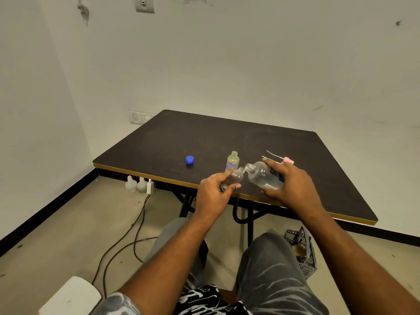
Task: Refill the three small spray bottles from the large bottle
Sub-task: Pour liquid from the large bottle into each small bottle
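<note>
My right hand point(293, 187) grips the large clear bottle point(261, 175), tilted left with its open mouth beside the mouth of a small clear bottle point(236, 176). My left hand point(213, 194) holds that small bottle, tilted right, over the front edge of the dark table point(204, 137). A second small bottle point(233, 161) stands upright and uncapped just behind them. A blue cap point(189, 159) lies to the left on the table. Spray tops with pink heads and thin tubes point(280, 159) lie behind my right hand. A third small bottle is not visible.
Two white jugs point(136, 184) and a white plug sit on the floor under the table's left edge, with cables trailing toward me. A dark mesh basket point(302, 251) stands on the floor at the right. A white stool corner point(70, 296) is at the lower left.
</note>
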